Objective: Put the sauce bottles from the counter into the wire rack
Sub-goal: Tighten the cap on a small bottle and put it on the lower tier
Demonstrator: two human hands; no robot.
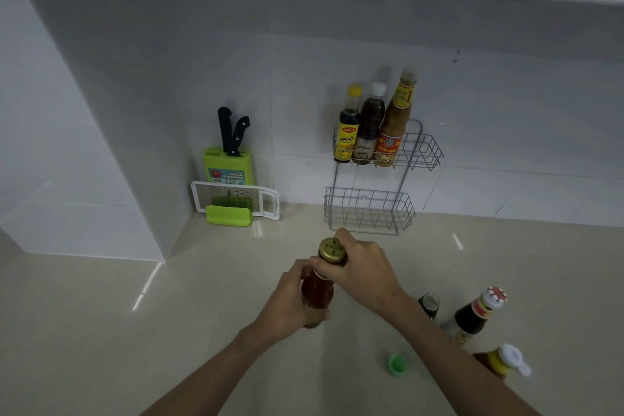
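Note:
A red sauce bottle [317, 294] with a gold cap stands in front of me over the counter. My left hand [290, 300] grips its body and my right hand [361, 267] curls round its neck and cap. A two-tier wire rack [422, 149] hangs on the tiled wall. Its upper basket holds three bottles [368, 132] at its left end; its lower basket [368, 209] has none. On the counter at the right stand a dark small bottle [429, 305], a dark bottle with a red-white cap [472, 317] and an orange bottle with a white flip cap [499, 361].
A loose green cap [397, 364] lies on the counter near my right forearm. A green knife block [229, 164] with two black-handled knives and a white grater [266, 199] stand in the left corner. A white wall block juts out at the left.

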